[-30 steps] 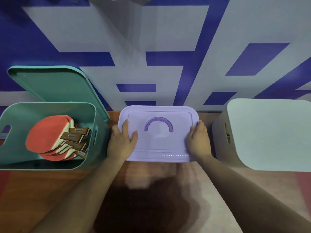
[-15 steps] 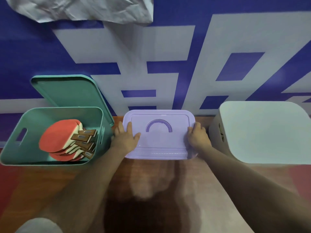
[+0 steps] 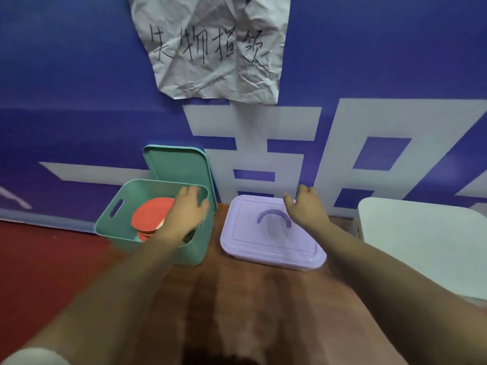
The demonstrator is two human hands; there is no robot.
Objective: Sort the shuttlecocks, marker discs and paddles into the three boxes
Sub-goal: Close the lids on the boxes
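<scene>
- Left hand (image 3: 188, 209): fingers straight, holding nothing, over the green box (image 3: 110, 229) at its far rim.
- Right hand (image 3: 307, 210): fingers loose, holding nothing, above the far edge of the lidded purple box (image 3: 263, 242).
- Red paddles (image 3: 150, 216): in the green box, blades to the left, handles hidden by the arm.

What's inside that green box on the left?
Red paddles lie stacked inside the green box. The left hand above it covers part of them, and the box's floor is hidden, so anything underneath cannot be told.
</scene>
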